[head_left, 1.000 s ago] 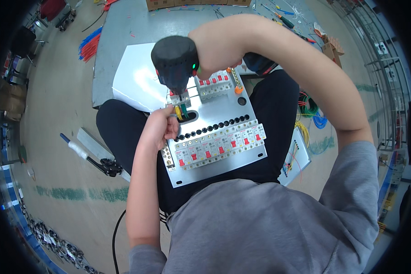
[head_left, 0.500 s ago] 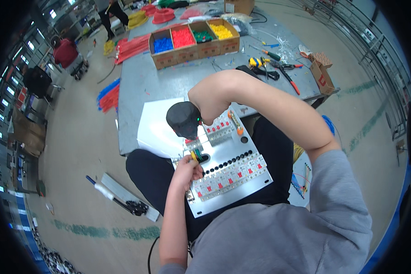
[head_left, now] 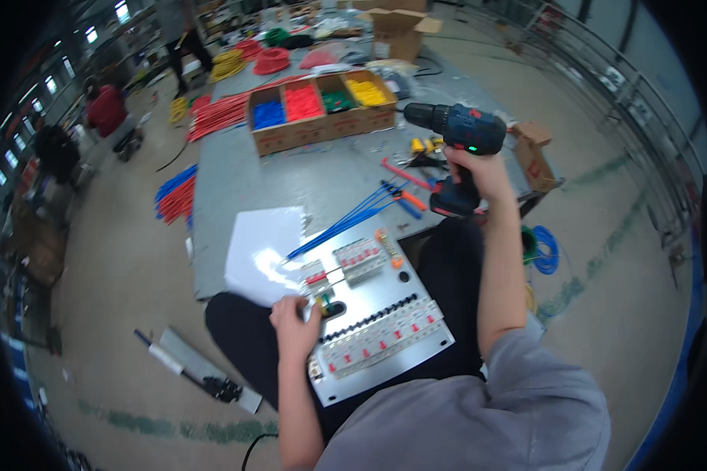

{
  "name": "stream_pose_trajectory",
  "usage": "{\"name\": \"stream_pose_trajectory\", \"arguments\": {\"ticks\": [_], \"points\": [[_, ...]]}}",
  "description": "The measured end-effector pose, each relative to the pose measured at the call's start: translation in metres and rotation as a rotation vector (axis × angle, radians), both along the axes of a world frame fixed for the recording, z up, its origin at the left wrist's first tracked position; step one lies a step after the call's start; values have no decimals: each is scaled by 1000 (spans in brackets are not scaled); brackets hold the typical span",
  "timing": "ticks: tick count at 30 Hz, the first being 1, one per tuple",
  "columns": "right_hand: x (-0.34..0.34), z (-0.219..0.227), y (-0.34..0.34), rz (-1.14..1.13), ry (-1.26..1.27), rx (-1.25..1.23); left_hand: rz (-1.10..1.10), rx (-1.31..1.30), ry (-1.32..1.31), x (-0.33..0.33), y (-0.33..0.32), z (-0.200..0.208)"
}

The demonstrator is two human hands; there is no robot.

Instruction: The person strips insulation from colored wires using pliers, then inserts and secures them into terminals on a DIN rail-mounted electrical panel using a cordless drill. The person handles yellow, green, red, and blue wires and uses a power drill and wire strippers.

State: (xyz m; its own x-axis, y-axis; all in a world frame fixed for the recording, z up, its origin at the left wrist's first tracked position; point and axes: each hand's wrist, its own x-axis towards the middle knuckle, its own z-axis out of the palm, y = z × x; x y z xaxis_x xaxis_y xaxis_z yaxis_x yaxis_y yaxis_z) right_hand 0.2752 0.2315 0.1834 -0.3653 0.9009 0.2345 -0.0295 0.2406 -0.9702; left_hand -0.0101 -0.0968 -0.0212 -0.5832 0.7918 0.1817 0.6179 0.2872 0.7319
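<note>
My right hand [head_left: 483,174] is wrapped round the handle of a dark blue cordless drill [head_left: 471,129], held up over the table's right side with its chuck pointing left. On my lap lies a silvery metal mounting plate [head_left: 369,306] carrying rows of white circuit breakers [head_left: 385,341] with red switches. At the plate's left edge my left hand [head_left: 294,326] is closed, thumb and fingers at short yellow and green wires [head_left: 324,301] beside an oval hole. Blue wires [head_left: 346,224] stretch from the plate's far side toward pliers with orange and blue handles [head_left: 407,202].
A cardboard box [head_left: 291,139] on the grey table [head_left: 228,177] holds blue, red, green and yellow small parts. White paper [head_left: 263,247] lies left of the plate. Coiled wires [head_left: 272,60] lie farther back. A long tool [head_left: 188,369] rests on the floor at left; people are beyond.
My right hand has lifted the drill off the plate and swung it right, turning it sideways. The blue wires now show beyond the plate. My left hand stays by the yellow and green wires.
</note>
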Motion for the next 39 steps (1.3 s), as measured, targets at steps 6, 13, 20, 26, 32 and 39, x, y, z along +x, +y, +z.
{"name": "stream_pose_trajectory", "arguments": {"ticks": [6, 13, 20, 26, 32, 39], "points": [[68, -120, 98, -613, 198, 209, -110, -201, 25, 2, 1, 10], [96, -210, 148, -780, 184, 123, -128, -280, 204, 16, 14, 26], [77, -231, 196, -639, 22, 113, -136, -187, 31, 3, 7, 11], [105, -230, 197, -648, -207, 174, -100, -168, -45, 6, 15, 7], [47, -165, 90, -189, -1007, -148, 12, -143, -50, 6, 6, 2], [-41, -216, 146, -137, -1383, 572, 18, -149, -12, 4, 9, -7]]}}
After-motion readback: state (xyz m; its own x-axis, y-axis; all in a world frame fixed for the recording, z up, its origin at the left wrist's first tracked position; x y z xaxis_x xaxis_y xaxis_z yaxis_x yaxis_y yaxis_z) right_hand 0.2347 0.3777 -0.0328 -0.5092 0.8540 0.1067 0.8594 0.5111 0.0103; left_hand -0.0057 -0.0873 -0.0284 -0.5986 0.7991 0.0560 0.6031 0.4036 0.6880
